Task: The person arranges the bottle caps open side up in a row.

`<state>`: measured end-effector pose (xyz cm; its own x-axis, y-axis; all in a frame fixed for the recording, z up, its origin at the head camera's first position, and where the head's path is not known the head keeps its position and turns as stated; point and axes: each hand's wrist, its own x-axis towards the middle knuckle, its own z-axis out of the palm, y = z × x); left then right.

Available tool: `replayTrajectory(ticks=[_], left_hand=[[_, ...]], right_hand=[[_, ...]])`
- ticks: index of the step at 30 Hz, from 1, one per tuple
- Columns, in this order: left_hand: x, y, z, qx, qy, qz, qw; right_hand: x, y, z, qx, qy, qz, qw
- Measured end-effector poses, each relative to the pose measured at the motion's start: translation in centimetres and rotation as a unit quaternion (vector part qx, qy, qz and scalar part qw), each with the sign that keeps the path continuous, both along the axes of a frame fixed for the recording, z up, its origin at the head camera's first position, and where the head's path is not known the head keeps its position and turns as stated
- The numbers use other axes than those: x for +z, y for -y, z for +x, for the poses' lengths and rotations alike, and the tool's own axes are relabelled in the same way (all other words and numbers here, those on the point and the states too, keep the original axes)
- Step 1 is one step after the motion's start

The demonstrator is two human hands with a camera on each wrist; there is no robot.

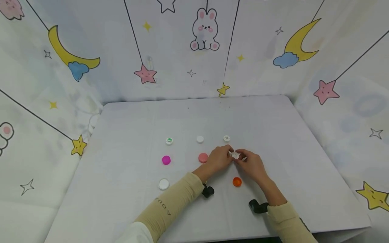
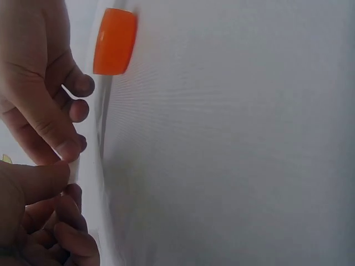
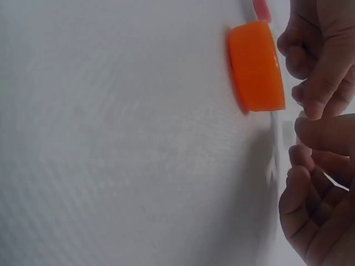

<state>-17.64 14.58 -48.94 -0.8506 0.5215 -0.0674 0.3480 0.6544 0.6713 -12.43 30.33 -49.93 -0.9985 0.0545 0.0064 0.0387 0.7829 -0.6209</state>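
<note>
Near the middle right of the group of caps in the head view, both hands meet at a small white cap-like piece (image 1: 235,155) raised off the table. My left hand (image 1: 218,158) pinches its left side with thumb and fingers. Its right side is pinched by my right hand (image 1: 253,166). Both wrist views show the thumbs and fingertips close together, mostly hiding the piece. Just in front of the hands lies an orange cap (image 1: 237,182). A pink cap (image 1: 203,157) sits beside the left hand, and a white cap with a cross mark (image 1: 226,138) lies just beyond it.
Further left on the white table (image 1: 121,202) are a magenta cap (image 1: 166,160), a green-and-white cap (image 1: 169,141) and a larger white cap (image 1: 164,184). A small white cap (image 1: 200,139) lies at the back. Patterned cloth (image 1: 182,50) surrounds the table's back and sides.
</note>
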Motion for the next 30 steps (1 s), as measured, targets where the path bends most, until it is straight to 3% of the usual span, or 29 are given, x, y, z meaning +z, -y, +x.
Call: replayTrajectory(ticks=[3,13,26,30], left_hand=[[0.1,-0.1,0.0,-0.001,-0.015,-0.028,0.9995],[-0.1,-0.2,-0.1,0.0,-0.017,-0.072,0.9973],[-0.2,-0.2,0.0,-0.003,-0.012,-0.076,0.9971],[-0.3,0.0,-0.1,-0.004,-0.027,-0.074,0.9969]], right_hand=[[-0.1,0.3,-0.1,0.0,0.016,0.0,0.9999],[0.1,1.2,-0.4,-0.004,0.024,0.01,0.9996],[0.7,1.2,-0.4,0.011,0.045,0.026,0.9986],[1.2,0.7,-0.3,0.016,0.052,0.026,0.9982]])
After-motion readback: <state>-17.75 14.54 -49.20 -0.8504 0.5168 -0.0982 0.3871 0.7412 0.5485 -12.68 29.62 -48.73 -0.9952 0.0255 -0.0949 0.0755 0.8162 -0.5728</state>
